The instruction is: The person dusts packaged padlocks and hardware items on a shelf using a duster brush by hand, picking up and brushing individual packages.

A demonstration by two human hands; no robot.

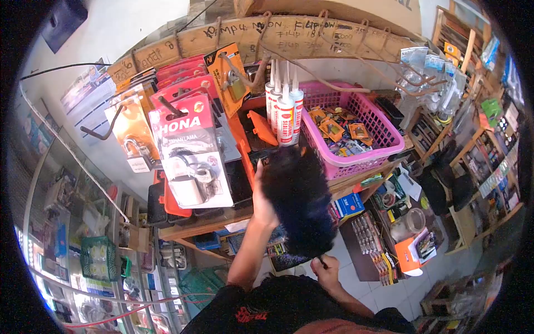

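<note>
Black fluffy duster (300, 200) runs lengthwise ahead of our right hand (327, 269), curled round its handle (322, 261); left hand (263, 205) alongside, grip hidden, can't tell.

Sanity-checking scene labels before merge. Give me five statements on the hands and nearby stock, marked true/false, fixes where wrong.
1. The right-hand grip is closed on the handle of the dark fluffy duster. True.
2. The pink basket holds small packets. True.
3. The left-hand grip is on the pink basket. False: it is at the duster's left side, partly hidden.
4. The sealant tubes point nozzle-down. False: nozzle-up.
5. The HONA pack hangs left of the tubes. True.
</note>
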